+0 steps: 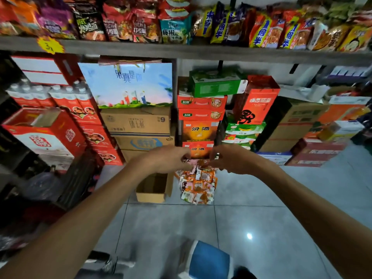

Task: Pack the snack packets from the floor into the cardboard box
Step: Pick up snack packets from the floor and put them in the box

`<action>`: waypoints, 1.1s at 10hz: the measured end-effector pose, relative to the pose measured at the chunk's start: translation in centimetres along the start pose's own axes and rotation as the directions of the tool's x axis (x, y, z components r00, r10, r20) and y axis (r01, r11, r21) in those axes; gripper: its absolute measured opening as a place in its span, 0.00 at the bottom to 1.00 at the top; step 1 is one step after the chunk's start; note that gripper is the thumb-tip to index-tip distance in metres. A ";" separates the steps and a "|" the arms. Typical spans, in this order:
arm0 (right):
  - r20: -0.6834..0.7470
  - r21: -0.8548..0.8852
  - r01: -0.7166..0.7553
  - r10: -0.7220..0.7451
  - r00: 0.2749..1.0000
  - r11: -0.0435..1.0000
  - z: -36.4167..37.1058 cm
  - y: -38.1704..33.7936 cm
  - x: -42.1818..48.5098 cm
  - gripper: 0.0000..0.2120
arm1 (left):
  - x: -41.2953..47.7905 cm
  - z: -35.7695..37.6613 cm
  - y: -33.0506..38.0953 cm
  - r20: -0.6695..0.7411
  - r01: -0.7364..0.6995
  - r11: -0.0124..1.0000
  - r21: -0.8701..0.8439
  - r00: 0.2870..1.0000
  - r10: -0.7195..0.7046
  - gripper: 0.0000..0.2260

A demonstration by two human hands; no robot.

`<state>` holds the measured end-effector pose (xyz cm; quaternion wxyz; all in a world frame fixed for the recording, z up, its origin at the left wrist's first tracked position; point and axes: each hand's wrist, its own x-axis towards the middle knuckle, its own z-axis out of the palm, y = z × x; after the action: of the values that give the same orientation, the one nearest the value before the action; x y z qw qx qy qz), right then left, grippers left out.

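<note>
Gathering step: left hand [171, 159] and right hand [230, 160], fingers curled, pinched snack packets [198, 185] at the floor pile's far end. Cardboard box [151, 197] stood open just left. Next, likely: carry the bunch left into it.

The person is working bare-armed: both forearms are showing uncovered along their whole visible length, and the left hand [171, 159] and right hand [228, 158] are going bare as well. Low down, what looks like a grey-and-black mesh shoe [104, 262] is showing, blurred.
</note>
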<state>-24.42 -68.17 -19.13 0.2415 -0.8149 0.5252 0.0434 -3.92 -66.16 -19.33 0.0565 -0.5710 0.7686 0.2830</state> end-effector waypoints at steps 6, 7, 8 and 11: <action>0.251 0.060 0.271 -0.277 0.928 0.961 -6.1 23.1 23.4 0.05 | 26.2 -3.3 3.6 0.060 0.369 0.903 -0.218 0.929 -0.366 0.18; 0.233 0.065 0.246 -0.255 0.938 0.967 -6.0 23.9 25.8 0.05 | 29.0 -3.4 1.7 0.091 0.370 0.902 -0.221 0.929 -0.359 0.18; 0.215 0.078 0.171 -0.184 0.959 0.982 -4.7 24.7 29.7 0.06 | 33.9 -3.2 -1.8 0.162 0.325 0.928 -0.179 0.941 -0.298 0.17; 0.242 0.143 -0.043 0.007 0.970 0.989 -0.8 23.5 39.0 0.12 | 43.0 -2.4 -12.4 0.245 0.208 0.941 -0.268 0.959 -0.142 0.15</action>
<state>-27.86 -108.88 -39.26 0.3626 -0.7766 0.5041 0.1061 -6.74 -106.01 -39.55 0.0824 -0.6043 0.6531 0.4489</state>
